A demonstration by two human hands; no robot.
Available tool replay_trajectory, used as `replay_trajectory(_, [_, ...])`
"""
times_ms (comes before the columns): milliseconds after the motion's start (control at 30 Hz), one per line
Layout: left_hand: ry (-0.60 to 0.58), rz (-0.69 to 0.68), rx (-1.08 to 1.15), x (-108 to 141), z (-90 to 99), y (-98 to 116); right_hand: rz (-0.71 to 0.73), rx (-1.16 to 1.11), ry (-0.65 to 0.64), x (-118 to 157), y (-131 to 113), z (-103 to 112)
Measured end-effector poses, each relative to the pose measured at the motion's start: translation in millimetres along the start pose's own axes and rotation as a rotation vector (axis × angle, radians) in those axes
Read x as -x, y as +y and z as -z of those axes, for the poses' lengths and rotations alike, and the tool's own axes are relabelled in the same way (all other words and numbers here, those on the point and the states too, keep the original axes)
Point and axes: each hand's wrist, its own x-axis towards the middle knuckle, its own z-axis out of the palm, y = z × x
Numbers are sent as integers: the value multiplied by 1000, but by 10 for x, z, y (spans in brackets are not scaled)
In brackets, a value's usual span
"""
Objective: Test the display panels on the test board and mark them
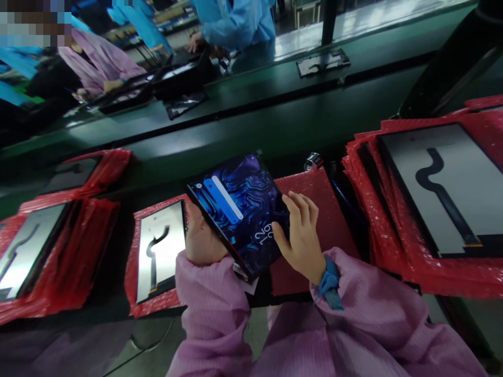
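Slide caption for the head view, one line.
Left hand holds a glossy black rectangular display, lit purple-blue; right hand at its edge.

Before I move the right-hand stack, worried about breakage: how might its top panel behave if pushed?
The panel looks thin and flat: probably stiff but fragile. On glossy red wrap, it may slide. Its narrow dark strip may flex.

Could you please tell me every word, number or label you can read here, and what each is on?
"12" and "29": sideways digits on the screen of the tablet.
Too small to read: any marks in the search bar on that screen.
Too blurred to read: the small white label by the tablet's lower edge.
No other text is legible.
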Motion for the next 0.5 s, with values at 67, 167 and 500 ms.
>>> replay_trajectory(67, [7, 12, -1, -12, 7, -1, -8, 37, -1, 7, -6, -5])
replay_trajectory(167, [-8, 30, 14, -20, 20, 13, 71, 86, -87, 34, -31, -17])
replay_trajectory(500, [-52, 59, -13, -44, 95, 36, 508, -95, -152, 61, -66, -1])
